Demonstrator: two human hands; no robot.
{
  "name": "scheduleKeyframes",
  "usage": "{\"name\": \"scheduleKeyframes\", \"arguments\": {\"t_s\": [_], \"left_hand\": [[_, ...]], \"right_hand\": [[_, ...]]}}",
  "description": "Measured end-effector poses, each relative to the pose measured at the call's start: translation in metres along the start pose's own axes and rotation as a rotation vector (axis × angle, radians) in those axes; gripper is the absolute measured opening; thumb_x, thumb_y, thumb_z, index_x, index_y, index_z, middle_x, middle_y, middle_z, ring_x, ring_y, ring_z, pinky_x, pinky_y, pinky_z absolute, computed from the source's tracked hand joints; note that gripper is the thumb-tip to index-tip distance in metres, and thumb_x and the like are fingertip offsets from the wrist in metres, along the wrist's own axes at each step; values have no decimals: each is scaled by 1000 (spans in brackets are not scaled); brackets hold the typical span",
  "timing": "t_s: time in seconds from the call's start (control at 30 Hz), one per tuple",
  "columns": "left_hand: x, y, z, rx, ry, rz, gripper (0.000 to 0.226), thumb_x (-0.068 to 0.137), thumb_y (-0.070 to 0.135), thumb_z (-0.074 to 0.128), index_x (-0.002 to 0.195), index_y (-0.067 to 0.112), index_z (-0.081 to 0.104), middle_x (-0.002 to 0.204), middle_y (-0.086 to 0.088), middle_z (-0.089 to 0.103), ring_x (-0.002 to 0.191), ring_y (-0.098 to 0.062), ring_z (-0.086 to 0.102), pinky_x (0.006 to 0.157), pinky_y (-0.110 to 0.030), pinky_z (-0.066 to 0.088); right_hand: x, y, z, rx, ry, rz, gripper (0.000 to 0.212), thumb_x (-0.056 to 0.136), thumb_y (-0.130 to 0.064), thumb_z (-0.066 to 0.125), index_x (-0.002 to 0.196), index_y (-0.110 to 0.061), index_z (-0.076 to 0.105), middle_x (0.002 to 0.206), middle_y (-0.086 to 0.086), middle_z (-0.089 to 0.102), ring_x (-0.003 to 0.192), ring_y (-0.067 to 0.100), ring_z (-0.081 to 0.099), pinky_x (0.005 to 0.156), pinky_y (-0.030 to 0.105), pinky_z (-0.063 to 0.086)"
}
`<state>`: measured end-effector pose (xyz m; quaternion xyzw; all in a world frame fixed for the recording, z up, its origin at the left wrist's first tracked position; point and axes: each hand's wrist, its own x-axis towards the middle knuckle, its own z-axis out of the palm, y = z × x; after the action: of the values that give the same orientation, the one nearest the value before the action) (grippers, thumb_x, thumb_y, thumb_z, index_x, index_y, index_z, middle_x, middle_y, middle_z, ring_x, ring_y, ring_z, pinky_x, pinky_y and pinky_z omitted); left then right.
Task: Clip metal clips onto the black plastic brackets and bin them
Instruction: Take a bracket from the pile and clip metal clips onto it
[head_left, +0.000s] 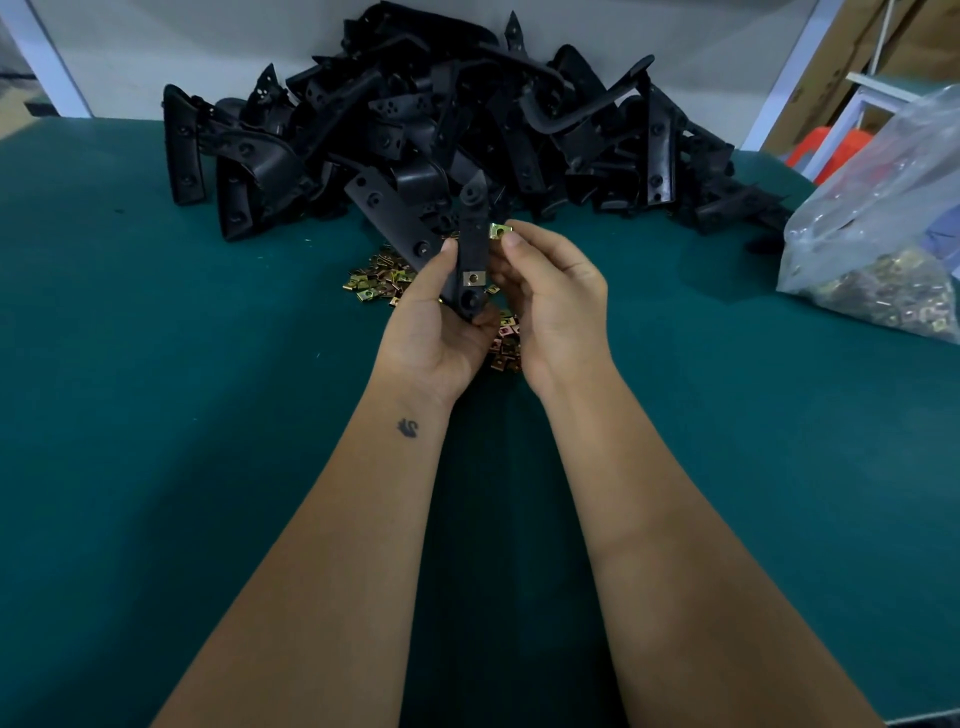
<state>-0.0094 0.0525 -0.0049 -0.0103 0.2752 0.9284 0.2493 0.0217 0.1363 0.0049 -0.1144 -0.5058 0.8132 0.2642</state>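
- Nearest the camera, two bare forearms reach out over the green table (156, 338); the left one bears a small dark mark near the wrist.
- The left hand (441, 322) curls its fingers and thumb round the lower end of a black bracket (474, 249) and holds it upright above the table.
- One fitted clip (473, 278) already sits on the bracket low down, just above the left thumb.
- The right hand (550, 291) pinches a loose clip (500, 230) between thumb and forefinger, right at the bracket's right edge higher up; whether it touches the edge I cannot tell.
- By the look of it, the bracket is light, stiff plastic, best held low so the upper edge stays free; the clip is small, springy metal and likely slippery, so a firm pinch on its flat faces suits it.
- Beneath the hands lies a scatter of clips (379, 283), partly hidden.
- Farther back a pile of brackets (441, 124) rises against the wall.
- At far right rests a clear bag of clips (883, 234).
- No bin shows.
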Motion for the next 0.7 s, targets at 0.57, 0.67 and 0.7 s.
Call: {"name": "scheduleKeyframes", "arguments": {"t_s": [0.57, 0.67, 0.7], "left_hand": [[4, 1, -2, 120, 26, 47, 22, 98, 16, 57, 119, 12, 61, 92, 1, 71, 74, -8, 62, 52, -19, 45], [3, 1, -1, 122, 47, 59, 42, 98, 16, 57, 139, 8, 51, 96, 0, 69, 71, -7, 65, 53, -18, 47], [3, 1, -1, 127, 46, 62, 44, 99, 16, 57, 141, 8, 49, 96, 0, 69, 69, -7, 66, 52, -18, 48]], "right_hand": [[3, 1, -4, -7, -7, -10, 11, 88, 2, 66, 92, -7, 71, 92, 12, 72, 87, 21, 66, 79, 27, 55], [3, 0, -4, 16, -18, 1, 10, 88, 2, 66, 91, -7, 71, 93, 13, 71, 89, 23, 66, 81, 28, 55], [2, 0, -5, 18, -19, 3, 10, 88, 2, 66, 91, -7, 70, 93, 13, 71, 90, 23, 66, 82, 29, 54]]}}
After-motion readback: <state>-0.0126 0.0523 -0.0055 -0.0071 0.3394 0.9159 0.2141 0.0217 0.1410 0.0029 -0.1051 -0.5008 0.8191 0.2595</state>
